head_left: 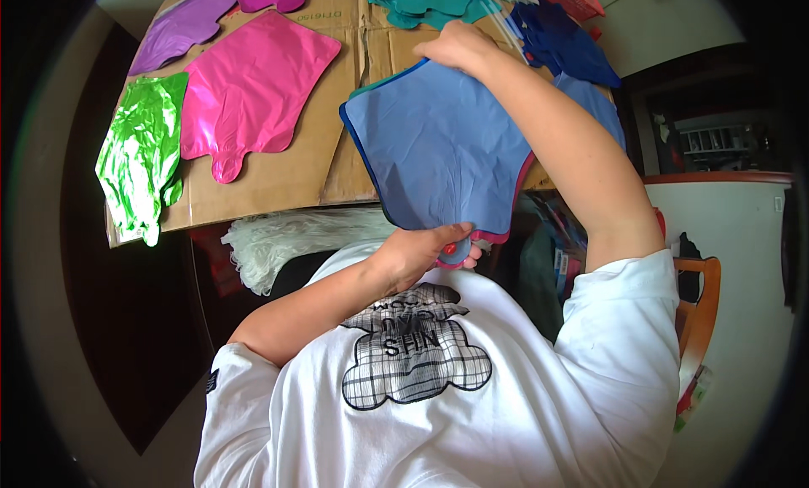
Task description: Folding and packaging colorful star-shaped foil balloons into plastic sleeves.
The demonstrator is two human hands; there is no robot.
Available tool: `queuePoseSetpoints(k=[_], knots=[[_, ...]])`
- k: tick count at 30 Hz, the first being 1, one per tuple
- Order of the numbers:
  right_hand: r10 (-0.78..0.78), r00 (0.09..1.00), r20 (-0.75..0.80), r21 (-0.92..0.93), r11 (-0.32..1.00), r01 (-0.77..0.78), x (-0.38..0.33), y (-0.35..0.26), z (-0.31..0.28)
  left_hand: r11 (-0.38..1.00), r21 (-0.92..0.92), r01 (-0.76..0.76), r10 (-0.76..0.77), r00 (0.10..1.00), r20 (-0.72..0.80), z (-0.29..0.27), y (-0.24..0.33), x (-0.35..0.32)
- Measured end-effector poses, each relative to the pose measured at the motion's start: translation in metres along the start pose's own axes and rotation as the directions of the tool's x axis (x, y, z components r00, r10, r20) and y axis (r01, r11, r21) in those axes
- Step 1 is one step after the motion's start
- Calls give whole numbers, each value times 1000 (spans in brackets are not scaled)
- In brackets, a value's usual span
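My left hand [421, 250] is closed around the narrow tail of a stack of flat, uninflated foil balloons [442, 147], close to my chest. The top balloon is dull blue; pink, dark blue and teal edges show beneath it. A bit of red shows by my left thumb. At the stack's far edge my right hand [462, 48] is closed on the foil, its fingertips partly hidden. Just beyond that hand lie teal foil balloons [421, 3]. The held stack overhangs the near edge of the cardboard [295, 172].
Flat balloons lie around the cardboard: pink [253, 83], shiny green [143, 147] and purple [181, 24] at left, dark blue [565, 41] at far right. White stringy material [278, 239] hangs below the near edge. A wooden chair [704, 302] stands at right.
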State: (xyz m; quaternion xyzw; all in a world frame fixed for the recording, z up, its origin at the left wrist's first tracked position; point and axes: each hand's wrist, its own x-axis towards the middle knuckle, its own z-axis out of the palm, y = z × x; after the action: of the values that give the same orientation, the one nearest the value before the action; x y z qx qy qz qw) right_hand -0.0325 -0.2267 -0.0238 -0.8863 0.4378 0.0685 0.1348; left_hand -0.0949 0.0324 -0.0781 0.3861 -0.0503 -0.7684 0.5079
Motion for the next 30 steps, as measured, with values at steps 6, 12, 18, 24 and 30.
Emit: queuePoseSetpoints(k=[6, 12, 18, 24, 30], knots=[[40, 999, 11, 125, 991, -41, 9, 23, 6, 987, -137, 85, -66, 988, 139, -8, -8, 8], [-32, 992, 122, 452, 892, -27, 3, 27, 3, 975, -203, 93, -62, 986, 154, -14, -11, 12], [-75, 978, 194, 604, 795, -58, -10, 35, -6, 995, -71, 69, -66, 997, 33, -9, -8, 10], [-138, 981, 135, 573, 819, 37, -7, 40, -3, 997, -17, 71, -70, 997, 28, -8, -2, 13], [-264, 955, 132, 567, 811, 146, -8, 44, -4, 997, -59, 51, -52, 998, -23, -8, 5, 10]])
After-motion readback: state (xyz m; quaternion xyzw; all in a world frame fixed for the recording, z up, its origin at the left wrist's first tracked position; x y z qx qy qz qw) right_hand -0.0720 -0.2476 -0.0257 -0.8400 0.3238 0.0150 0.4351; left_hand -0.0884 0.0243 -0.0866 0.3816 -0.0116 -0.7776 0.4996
